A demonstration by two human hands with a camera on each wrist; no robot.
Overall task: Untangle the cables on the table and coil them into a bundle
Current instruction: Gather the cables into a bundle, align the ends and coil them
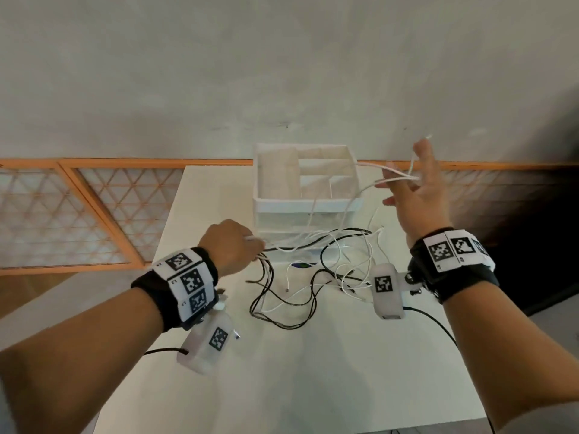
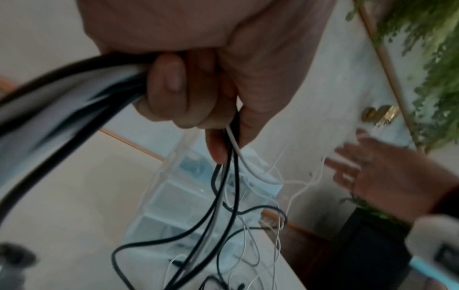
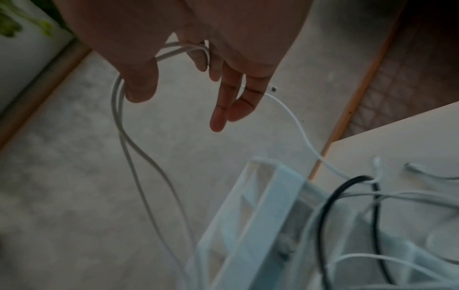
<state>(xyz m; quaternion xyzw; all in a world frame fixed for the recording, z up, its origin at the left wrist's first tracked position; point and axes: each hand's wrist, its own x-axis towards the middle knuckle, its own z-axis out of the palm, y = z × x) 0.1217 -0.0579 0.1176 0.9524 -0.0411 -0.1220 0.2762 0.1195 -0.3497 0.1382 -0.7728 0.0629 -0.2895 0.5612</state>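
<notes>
A tangle of black and white cables [image 1: 316,277] lies on the white table [image 1: 282,386] in front of a white organizer box [image 1: 307,203]. My left hand [image 1: 232,245] is a fist just left of the box and grips several black and white cable strands [image 2: 233,186], which hang from it down to the tangle. My right hand [image 1: 416,189] is raised to the right of the box with fingers spread and straight. A white cable [image 3: 116,109] is looped over the palm and fingers [image 3: 218,117], and its plug end sticks out past them. That cable [image 1: 369,166] trails back over the box to the tangle.
The organizer box [image 3: 273,186] has open compartments on top and clear drawers [image 2: 188,196] below. The table's back edge meets a grey floor and an orange-framed lattice panel [image 1: 78,214]. A green plant [image 2: 434,58] stands off to the right. Bare tabletop stretches toward me.
</notes>
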